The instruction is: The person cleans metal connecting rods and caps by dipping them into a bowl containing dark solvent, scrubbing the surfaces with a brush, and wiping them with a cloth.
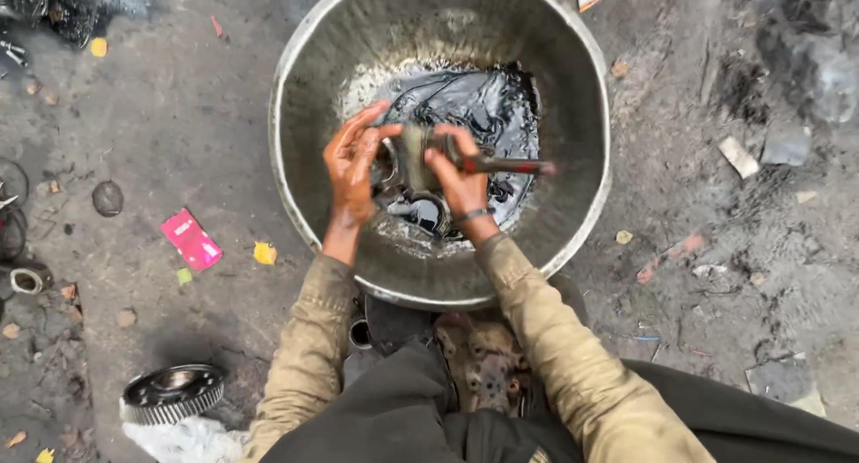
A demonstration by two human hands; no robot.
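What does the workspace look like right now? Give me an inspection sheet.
Surface: grey, oil-stained dirt ground.
Job's things: large round metal basin holding black oily liquid; red-handled brush; small dark metal part held over the liquid.
Clutter: toothed steel gear ring, pink wrapper, scattered scraps.
Grippers: left hand steadies the part; right hand grips the brush.
Cables: nothing seen.
Surroundings: dark debris at the top corners.
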